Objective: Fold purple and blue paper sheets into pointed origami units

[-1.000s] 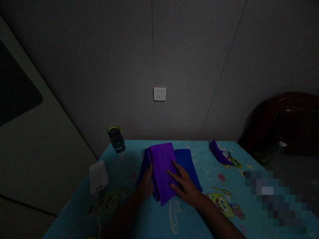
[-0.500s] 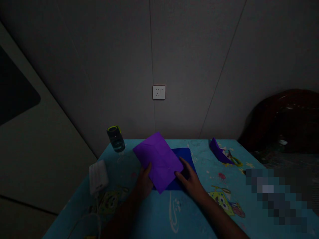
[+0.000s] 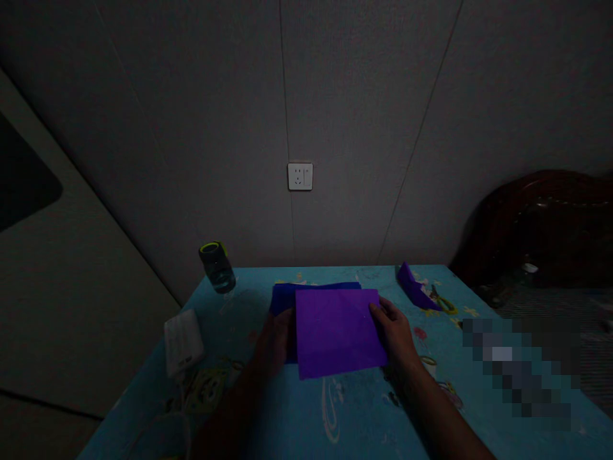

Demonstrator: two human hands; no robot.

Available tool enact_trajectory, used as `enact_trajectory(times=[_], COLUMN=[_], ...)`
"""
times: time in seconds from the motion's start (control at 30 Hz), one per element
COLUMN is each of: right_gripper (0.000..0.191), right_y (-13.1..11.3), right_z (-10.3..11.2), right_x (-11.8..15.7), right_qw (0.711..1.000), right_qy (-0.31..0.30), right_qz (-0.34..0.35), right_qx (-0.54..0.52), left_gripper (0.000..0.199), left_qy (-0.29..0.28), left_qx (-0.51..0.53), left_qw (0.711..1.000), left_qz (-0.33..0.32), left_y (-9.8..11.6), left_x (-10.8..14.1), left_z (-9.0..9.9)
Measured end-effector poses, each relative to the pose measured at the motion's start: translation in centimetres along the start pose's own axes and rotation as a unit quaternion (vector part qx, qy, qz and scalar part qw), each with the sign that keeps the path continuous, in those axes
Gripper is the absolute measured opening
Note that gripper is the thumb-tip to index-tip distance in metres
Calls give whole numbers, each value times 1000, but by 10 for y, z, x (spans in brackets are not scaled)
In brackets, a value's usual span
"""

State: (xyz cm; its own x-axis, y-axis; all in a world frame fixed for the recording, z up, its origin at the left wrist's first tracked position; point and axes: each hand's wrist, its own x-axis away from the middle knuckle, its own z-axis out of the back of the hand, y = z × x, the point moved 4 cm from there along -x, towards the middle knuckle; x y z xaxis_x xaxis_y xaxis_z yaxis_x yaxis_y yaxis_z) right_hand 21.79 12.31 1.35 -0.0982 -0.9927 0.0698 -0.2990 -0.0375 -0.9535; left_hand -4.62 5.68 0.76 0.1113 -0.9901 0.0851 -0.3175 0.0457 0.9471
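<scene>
A sheet of purple paper [image 3: 338,332] with faint creases is held over the table, its long side running left to right. My right hand [image 3: 395,332] grips its right edge, thumb on the front and the other fingers partly behind. At the left edge is my left hand [image 3: 278,338], blurred; whether its fingers pinch the purple sheet cannot be made out. Beneath and behind lies dark blue paper [image 3: 285,295], mostly covered by the purple sheet and showing along the top and left.
A water bottle [image 3: 218,268] stands at the back left, with a white power bank [image 3: 183,344] and its cable nearer. At the back right, a folded purple paper piece [image 3: 416,291] lies beside yellow-green-handled scissors [image 3: 446,305]. A patterned blue cloth [image 3: 354,415] covers the table.
The purple sheet has turned from a diagonal tilt to nearly level and shifted right and lower. More of the blue paper shows on the left. My left hand's thumb has left the purple sheet's face.
</scene>
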Motion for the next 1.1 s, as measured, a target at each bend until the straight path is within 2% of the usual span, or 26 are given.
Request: enact_trajectory(times=[0.1, 0.23, 0.33, 0.43, 0.57, 0.63, 0.7, 0.77, 0.97, 1.1], right_gripper=[46, 44, 46, 47, 43, 38, 35, 36, 41, 40], right_y=[-1, 2, 5, 8, 10, 10, 10, 10, 11, 9], right_z=[2, -5, -12, -17, -19, -21, -23, -24, -29, -32], right_x=[-2, 1, 6, 10, 12, 14, 16, 18, 28, 32], right_qw=[1000, 996, 988, 976, 948, 924, 896, 875, 842, 833], right_qy=[-5, -46, -87, -130, -170, -200, -234, -255, -306, -320], right_qz=[16, 50, 63, 86, 157, 194, 233, 261, 275, 271], right_qx=[16, 57, 107, 151, 220, 262, 297, 318, 350, 360], left_gripper=[67, 70, 74, 67, 56, 47, 39, 37, 42, 34], left_qy=[-14, -9, -18, -13, 20, -15, -74, -102, -124, -112], left_qx=[30, -10, -9, -20, -94, -135, -178, -222, -282, -293], left_qw=[999, 1000, 1000, 1000, 994, 988, 976, 964, 945, 942], left_qz=[8, -1, 5, -15, -56, -74, -97, -107, -112, -122], left_y=[3, 4, -5, -17, -21, -16, -7, 0, 10, 8], left_x=[0, -1, -3, -9, -12, -11, -6, 0, 15, 10], left_z=[-7, -12, -10, -3, 6, 2, -5, -11, -20, -19])
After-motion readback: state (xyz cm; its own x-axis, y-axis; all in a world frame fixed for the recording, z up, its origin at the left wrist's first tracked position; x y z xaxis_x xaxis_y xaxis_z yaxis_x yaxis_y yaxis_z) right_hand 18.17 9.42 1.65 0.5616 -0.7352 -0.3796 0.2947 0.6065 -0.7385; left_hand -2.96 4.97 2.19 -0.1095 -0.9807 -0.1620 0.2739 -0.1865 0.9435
